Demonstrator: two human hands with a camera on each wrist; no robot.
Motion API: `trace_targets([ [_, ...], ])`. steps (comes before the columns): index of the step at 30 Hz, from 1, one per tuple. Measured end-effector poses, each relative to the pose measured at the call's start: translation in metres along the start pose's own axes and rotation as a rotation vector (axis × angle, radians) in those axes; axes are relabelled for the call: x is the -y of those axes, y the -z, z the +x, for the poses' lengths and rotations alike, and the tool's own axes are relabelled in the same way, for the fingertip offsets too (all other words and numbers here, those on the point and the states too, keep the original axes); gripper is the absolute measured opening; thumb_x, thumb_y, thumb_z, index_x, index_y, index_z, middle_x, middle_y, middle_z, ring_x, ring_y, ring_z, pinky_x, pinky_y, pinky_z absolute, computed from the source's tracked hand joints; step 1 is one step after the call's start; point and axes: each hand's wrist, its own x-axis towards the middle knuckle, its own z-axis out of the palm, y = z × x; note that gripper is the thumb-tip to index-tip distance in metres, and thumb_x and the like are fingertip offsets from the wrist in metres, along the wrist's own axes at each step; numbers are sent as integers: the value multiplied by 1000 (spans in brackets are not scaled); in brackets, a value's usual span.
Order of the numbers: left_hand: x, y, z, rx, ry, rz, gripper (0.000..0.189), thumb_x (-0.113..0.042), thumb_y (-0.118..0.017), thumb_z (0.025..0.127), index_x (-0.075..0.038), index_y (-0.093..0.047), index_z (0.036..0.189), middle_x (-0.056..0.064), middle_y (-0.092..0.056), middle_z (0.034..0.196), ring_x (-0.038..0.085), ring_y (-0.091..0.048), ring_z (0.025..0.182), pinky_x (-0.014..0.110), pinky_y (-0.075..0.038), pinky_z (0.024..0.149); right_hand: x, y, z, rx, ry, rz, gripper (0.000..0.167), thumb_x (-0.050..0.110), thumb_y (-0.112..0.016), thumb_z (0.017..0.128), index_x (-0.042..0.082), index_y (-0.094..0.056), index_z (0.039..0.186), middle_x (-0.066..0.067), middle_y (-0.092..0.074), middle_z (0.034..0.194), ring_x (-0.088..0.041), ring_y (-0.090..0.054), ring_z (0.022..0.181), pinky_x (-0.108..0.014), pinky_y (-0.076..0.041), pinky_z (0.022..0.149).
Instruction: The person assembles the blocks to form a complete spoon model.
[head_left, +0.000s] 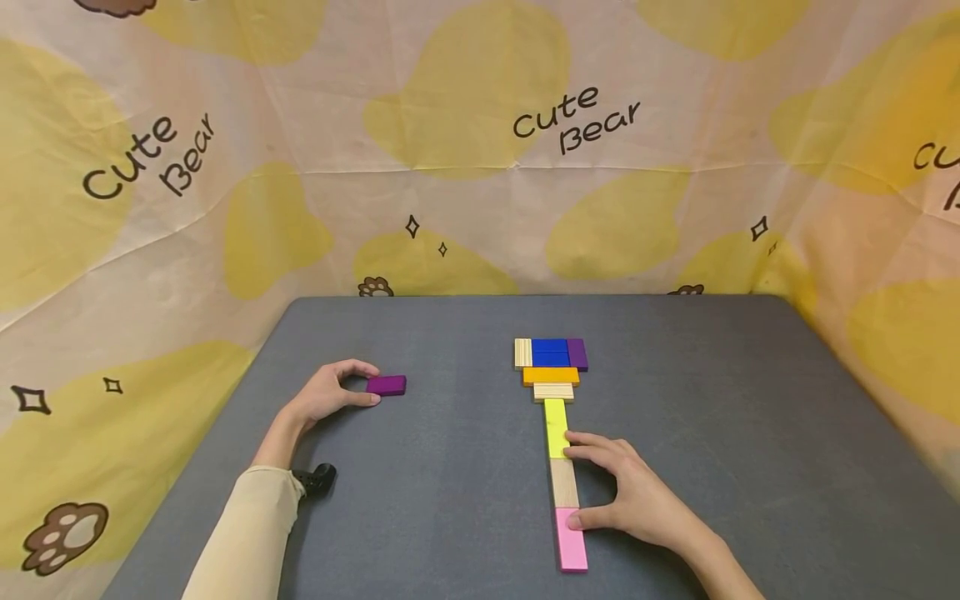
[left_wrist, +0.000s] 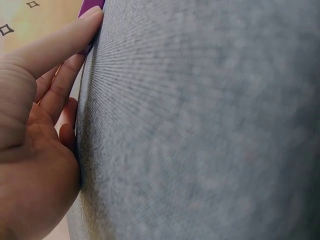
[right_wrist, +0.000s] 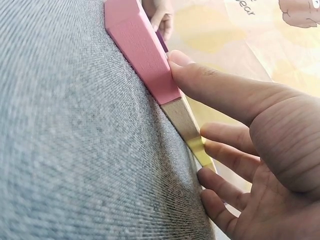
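Observation:
At the table's left, my left hand point(head_left: 330, 393) pinches a purple wooden block point(head_left: 387, 385) by its near and far sides, between thumb and fingertips. In the left wrist view, the purple block point(left_wrist: 93, 6) shows only partly at the top. My right hand point(head_left: 630, 493) lies along the right side of a column of blocks. Its thumb touches the pink block point(head_left: 572, 550), and its fingertips rest at the yellow-green block point(head_left: 555, 421). Between those two lies a plain wooden block point(head_left: 564, 483). The right wrist view shows the pink block point(right_wrist: 145, 60) large, with the fingers relaxed beside the row.
Beyond the column lie a plain block point(head_left: 553, 391), an orange block point(head_left: 551, 376) and a far row of a plain block point(head_left: 522, 353), blue blocks point(head_left: 550, 352) and a purple one point(head_left: 577, 354). Printed cloth walls point(head_left: 465, 208) surround the grey table point(head_left: 450, 500).

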Motion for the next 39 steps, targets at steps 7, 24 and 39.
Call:
trace_targets([
  [7, -5, -3, -3, -12, 23, -9, 48, -23, -89, 74, -9, -69, 115, 11, -61, 121, 30, -45, 120, 50, -28, 101, 0, 0, -1, -7, 4, -4, 78, 57, -87, 64, 26, -62, 132, 12, -45, 145, -18, -40, 120, -50, -41, 95],
  [24, -10, -5, -1, -57, 32, 3, 48, -22, -87, 77, -5, -68, 117, 16, -60, 122, 33, -44, 121, 54, -26, 102, 0, 1, -1, -5, 6, -2, 77, 55, -87, 65, 27, -62, 132, 11, -45, 145, -18, -39, 122, -49, -41, 96],
  [39, -64, -51, 22, -147, -37, -35, 47, -29, -87, 76, -12, -69, 115, 9, -61, 122, 31, -49, 119, 52, -38, 95, -3, 1, -1, -15, 26, 5, 77, 54, -87, 65, 27, -62, 132, 13, -45, 145, -14, -39, 121, -45, -40, 97],
])
